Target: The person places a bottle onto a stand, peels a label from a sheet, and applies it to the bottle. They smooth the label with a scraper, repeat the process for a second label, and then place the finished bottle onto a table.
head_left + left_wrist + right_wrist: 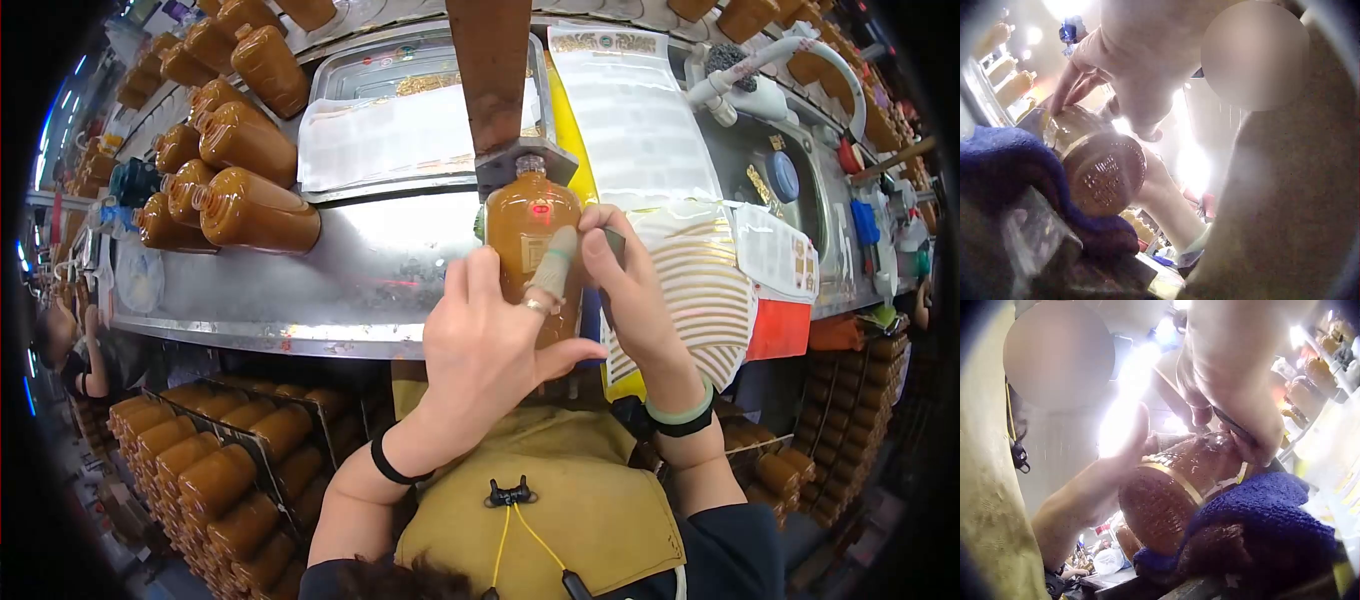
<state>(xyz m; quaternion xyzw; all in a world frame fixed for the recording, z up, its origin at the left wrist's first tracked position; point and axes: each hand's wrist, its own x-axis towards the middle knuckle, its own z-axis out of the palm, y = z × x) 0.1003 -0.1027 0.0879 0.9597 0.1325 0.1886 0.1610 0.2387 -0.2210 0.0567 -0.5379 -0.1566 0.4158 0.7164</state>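
A glossy brown bottle (535, 215) lies with its neck at a metal bracket (500, 165) and its round, embossed base (1105, 174) facing the left wrist camera. Blue cloth (1260, 509) lies under it. My left hand (485, 335) rests on the bottle with extended fingers, one wrapped in a pale cover and pressing beside a small pale patch (533, 252); its thumb points sideways. My right hand (640, 290), at the bottle's right side, pinches a thin dark flat piece (1234, 424) between thumb and fingers, close to the bottle's surface.
Several brown bottles (260, 208) lie at the left of the metal table (370, 270). Behind are a tray (350, 75) and white sheets (640, 120); striped decal sheets (690, 280) lie at the right, near a sink with a blue round object (783, 177). Stacked bottles (215, 475) stand below.
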